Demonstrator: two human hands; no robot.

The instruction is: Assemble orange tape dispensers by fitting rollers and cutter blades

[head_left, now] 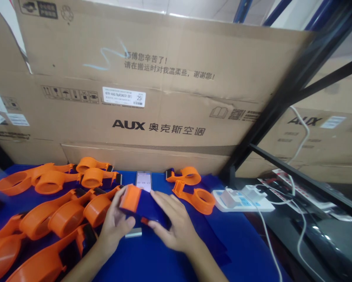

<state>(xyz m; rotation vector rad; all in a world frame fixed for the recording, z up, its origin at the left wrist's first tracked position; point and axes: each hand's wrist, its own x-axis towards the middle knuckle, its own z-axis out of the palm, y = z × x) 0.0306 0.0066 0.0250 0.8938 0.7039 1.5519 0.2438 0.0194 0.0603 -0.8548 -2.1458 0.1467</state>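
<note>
Both my hands hold an orange tape dispenser [130, 198], with a dark blue sheet-like piece [153, 210] covering its right part. My left hand [115, 221] grips the orange end, its thumb underneath. From the right, my right hand [177, 223] presses the blue piece, fingers on top and thumb near a small orange bit at the lower edge. Below the held dispenser, a small pale metallic strip [133, 233] lies on the blue table surface [152, 260]. More orange tape dispensers [67, 213] are laid out on the left.
Behind the hands stands a phone [143, 181] showing a timer. Two orange dispensers [204, 200] sit right of it, near dark blue sheets [213, 239]. A white power strip [242, 200] with cables is at right. A large carton [164, 102] and black rack post [270, 102] bound the back.
</note>
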